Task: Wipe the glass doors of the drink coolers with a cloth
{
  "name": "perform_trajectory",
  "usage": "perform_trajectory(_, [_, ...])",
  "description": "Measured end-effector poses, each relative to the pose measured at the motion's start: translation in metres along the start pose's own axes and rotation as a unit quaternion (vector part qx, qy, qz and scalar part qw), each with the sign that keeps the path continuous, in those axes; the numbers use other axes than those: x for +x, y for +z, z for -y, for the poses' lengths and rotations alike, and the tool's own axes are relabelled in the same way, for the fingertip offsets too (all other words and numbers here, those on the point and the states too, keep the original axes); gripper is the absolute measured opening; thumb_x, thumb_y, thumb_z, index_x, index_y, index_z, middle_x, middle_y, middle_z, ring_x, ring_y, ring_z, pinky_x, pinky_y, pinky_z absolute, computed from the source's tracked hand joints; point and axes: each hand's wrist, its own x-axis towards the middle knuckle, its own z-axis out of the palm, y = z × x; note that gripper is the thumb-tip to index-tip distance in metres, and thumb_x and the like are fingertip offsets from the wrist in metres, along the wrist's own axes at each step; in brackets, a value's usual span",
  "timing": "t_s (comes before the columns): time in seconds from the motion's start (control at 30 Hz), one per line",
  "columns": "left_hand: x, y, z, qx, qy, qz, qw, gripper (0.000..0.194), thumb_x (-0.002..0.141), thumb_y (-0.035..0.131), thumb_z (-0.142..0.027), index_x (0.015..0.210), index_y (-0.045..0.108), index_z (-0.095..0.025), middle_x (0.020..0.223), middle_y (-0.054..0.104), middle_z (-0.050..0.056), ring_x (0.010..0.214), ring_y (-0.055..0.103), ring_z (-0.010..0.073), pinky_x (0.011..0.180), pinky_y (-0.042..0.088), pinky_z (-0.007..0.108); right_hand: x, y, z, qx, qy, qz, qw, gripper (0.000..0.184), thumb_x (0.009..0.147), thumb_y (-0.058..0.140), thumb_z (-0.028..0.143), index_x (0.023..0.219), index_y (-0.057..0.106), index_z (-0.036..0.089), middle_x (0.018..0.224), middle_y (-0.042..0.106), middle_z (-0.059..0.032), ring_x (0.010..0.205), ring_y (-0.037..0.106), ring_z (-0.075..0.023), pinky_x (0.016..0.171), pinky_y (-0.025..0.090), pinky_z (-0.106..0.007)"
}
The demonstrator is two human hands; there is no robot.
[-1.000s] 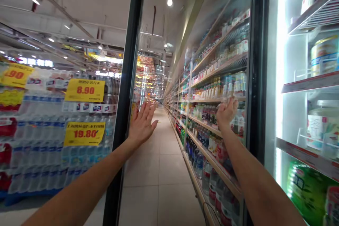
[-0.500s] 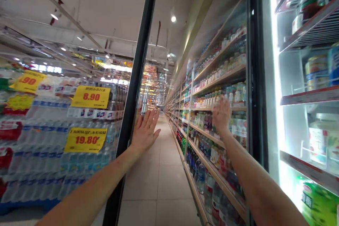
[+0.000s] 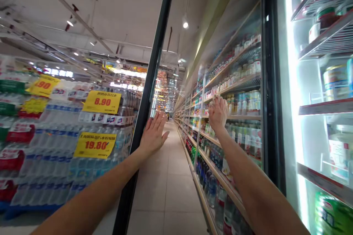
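Standing open w/ its tall edge upright, the glass door (image 3: 209,91) lies straight ahead of both hands, hinged at the fridge (image 3: 317,117) on the right. Left hand (image 3: 153,136), grip spread flat, is by the door's free edge; right hand (image 3: 217,112), fingers loosely curled, holding nothing, is nearer the hinge side. Contact w/ glass: can't tell.

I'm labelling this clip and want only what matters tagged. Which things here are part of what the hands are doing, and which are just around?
In hand:
- glass door, open
- left hand, flat on the glass
- right hand, on the glass

Just around:
- lit fridge shelves with jars
- yellow price signs
- stacked water bottles
- aisle shelves of drinks
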Motion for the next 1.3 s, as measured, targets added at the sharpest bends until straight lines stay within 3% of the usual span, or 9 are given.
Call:
perform_trajectory(0.07, [0.005,-0.002,0.003,-0.006,-0.020,-0.007,1.000,0.057,0.088,0.035,-0.035,0.138,0.025,-0.010,0.145,0.025,0.011,0.136,0.017,0.0217,0.109,0.021,0.042,-0.007,0.004,0.013,0.017,0.006,-0.011,1.000,0.047,0.084,0.036,0.023,0.129,0.042,0.013,0.138,0.039,-0.0142,0.134,0.023,-0.0275,0.104,0.026,-0.055])
perform_trajectory(0.23, [0.001,-0.003,0.007,-0.010,0.011,0.002,1.000,0.055,0.088,0.035,-0.033,0.137,0.027,-0.009,0.144,0.027,0.013,0.136,0.018,0.0213,0.109,0.022,0.040,-0.032,0.016,0.071,0.081,-0.272,0.132,0.950,0.043,0.083,0.040,0.022,0.126,0.047,0.020,0.137,0.043,-0.0059,0.134,0.025,-0.0215,0.108,0.028,-0.045])
perform_trajectory(0.47, [-0.012,-0.002,0.006,-0.026,0.021,0.011,0.999,0.056,0.088,0.035,-0.031,0.138,0.023,-0.010,0.145,0.024,0.013,0.137,0.013,0.0213,0.110,0.022,0.042,-0.021,0.015,0.067,0.049,-0.068,0.067,0.994,0.044,0.084,0.037,0.023,0.127,0.046,0.016,0.140,0.038,-0.0105,0.135,0.022,-0.0254,0.107,0.024,-0.052])
perform_trajectory(0.63, [-0.015,0.000,0.006,-0.025,0.017,0.007,0.999,0.056,0.087,0.036,-0.030,0.138,0.023,-0.010,0.145,0.023,0.013,0.136,0.013,0.0220,0.109,0.022,0.042,-0.051,0.004,0.077,0.085,-0.311,0.175,0.930,0.043,0.083,0.042,0.024,0.125,0.048,0.020,0.138,0.042,-0.0060,0.135,0.022,-0.0205,0.109,0.025,-0.044])
perform_trajectory(0.7, [-0.017,0.001,0.006,-0.019,0.016,0.011,1.000,0.057,0.087,0.035,-0.030,0.138,0.022,-0.010,0.146,0.022,0.013,0.136,0.013,0.0220,0.109,0.020,0.042,-0.054,-0.004,0.060,0.076,-0.335,0.178,0.922,0.042,0.083,0.041,0.023,0.124,0.049,0.022,0.137,0.044,-0.0047,0.134,0.025,-0.0197,0.109,0.024,-0.044])
perform_trajectory(0.87, [-0.022,0.007,-0.002,-0.013,-0.002,-0.005,1.000,0.060,0.087,0.036,-0.031,0.140,0.017,-0.013,0.146,0.022,0.011,0.137,0.013,0.0217,0.110,0.016,0.043,-0.042,-0.015,0.000,-0.012,-0.021,0.011,1.000,0.046,0.084,0.035,0.024,0.128,0.044,0.016,0.139,0.038,-0.0133,0.133,0.026,-0.0260,0.105,0.026,-0.053])
perform_trajectory(0.93, [-0.023,0.010,-0.006,-0.015,-0.018,-0.016,1.000,0.061,0.087,0.037,-0.031,0.141,0.015,-0.014,0.146,0.023,0.011,0.137,0.013,0.0218,0.110,0.015,0.044,-0.050,-0.018,-0.007,-0.015,-0.014,0.004,1.000,0.046,0.084,0.035,0.025,0.129,0.044,0.016,0.140,0.037,-0.0131,0.134,0.025,-0.0259,0.105,0.028,-0.052])
perform_trajectory(1.1, [-0.025,0.016,-0.006,-0.019,-0.027,-0.020,0.999,0.063,0.086,0.038,-0.034,0.141,0.014,-0.015,0.145,0.025,0.011,0.136,0.016,0.0222,0.110,0.014,0.043,-0.086,-0.032,-0.014,0.012,-0.216,0.142,0.966,0.042,0.082,0.042,0.025,0.123,0.050,0.022,0.136,0.043,-0.0076,0.133,0.028,-0.0224,0.107,0.028,-0.046])
perform_trajectory(1.3, [-0.026,0.019,-0.007,-0.020,-0.032,-0.018,0.999,0.062,0.086,0.038,-0.034,0.141,0.016,-0.014,0.145,0.025,0.011,0.136,0.015,0.0230,0.110,0.014,0.044,-0.089,-0.041,-0.054,-0.061,0.089,-0.034,0.994,0.048,0.083,0.034,0.026,0.128,0.044,0.014,0.137,0.040,-0.0172,0.130,0.031,-0.0298,0.100,0.032,-0.055])
